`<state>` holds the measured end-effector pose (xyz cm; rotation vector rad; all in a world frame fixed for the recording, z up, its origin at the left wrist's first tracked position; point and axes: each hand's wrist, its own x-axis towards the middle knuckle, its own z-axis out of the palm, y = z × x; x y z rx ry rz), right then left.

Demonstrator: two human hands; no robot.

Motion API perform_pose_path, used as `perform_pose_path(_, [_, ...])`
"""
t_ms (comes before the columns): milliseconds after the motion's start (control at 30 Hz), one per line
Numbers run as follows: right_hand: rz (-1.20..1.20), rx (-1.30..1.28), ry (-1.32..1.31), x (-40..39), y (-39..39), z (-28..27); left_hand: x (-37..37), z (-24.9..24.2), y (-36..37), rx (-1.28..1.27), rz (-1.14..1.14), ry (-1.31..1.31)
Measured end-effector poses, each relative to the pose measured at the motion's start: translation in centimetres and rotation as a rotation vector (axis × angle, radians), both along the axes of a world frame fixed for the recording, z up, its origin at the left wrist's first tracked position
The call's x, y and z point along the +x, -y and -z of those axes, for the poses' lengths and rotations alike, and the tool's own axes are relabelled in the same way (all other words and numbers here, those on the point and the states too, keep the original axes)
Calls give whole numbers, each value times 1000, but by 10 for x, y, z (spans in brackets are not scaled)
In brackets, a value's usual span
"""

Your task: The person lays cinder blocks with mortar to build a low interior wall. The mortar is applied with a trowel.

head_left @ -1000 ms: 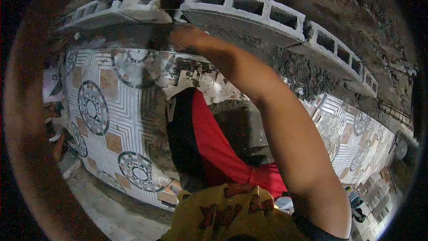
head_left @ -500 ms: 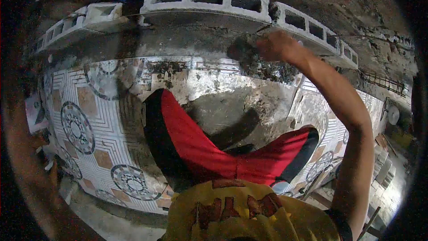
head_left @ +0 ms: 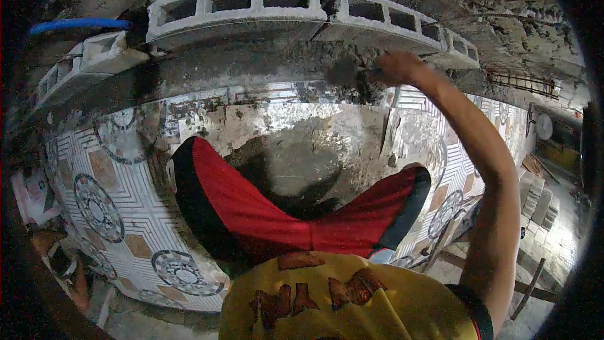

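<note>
My right hand is stretched forward to the low row of hollow concrete blocks, with its fingers curled closed. It is low over the dark, wet-looking strip of mortar at the foot of the blocks. A dark blurred patch lies just left of my fingers; I cannot tell whether it is a tool or a shadow. The nearest concrete block stands right behind my hand, with its hollow cells showing. A thin string line runs along the row. My left hand is out of the picture.
Patterned floor tiles spread left and right of my red-trousered knees. A blue pipe lies behind the blocks at far left. Steel bars and stacked grey blocks are at the right.
The view has swung right, so the blocks and tiles sit further left. My right hand stays low by the block row, now nearer the right-hand blocks. My left arm has left the left edge.
</note>
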<state>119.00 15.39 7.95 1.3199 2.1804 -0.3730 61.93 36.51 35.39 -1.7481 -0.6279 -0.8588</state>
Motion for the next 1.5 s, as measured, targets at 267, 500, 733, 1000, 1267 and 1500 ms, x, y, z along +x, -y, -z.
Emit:
perform_pose_path(267, [154,237,-164,12,62,0,2,-16,16,45,-27,-37])
perform_pose_path(500, [333,-158,-787,-237,59,135,2,-30,34,79,-97,-112])
perform_pose_path(733, [-5,24,-763,-418,-14,193,2,-30,23,80,-112,-135])
perform_pose_path(1000, [161,103,-811,-310,2,213,13,-21,12,56,-88,-108])
perform_pose_path(1267, [476,15,-522,-177,40,149,37,-12,3,43,-53,-84])
perform_pose_path(1500, [584,27,-359,-92,70,158,59,-8,6,57,-33,-79])
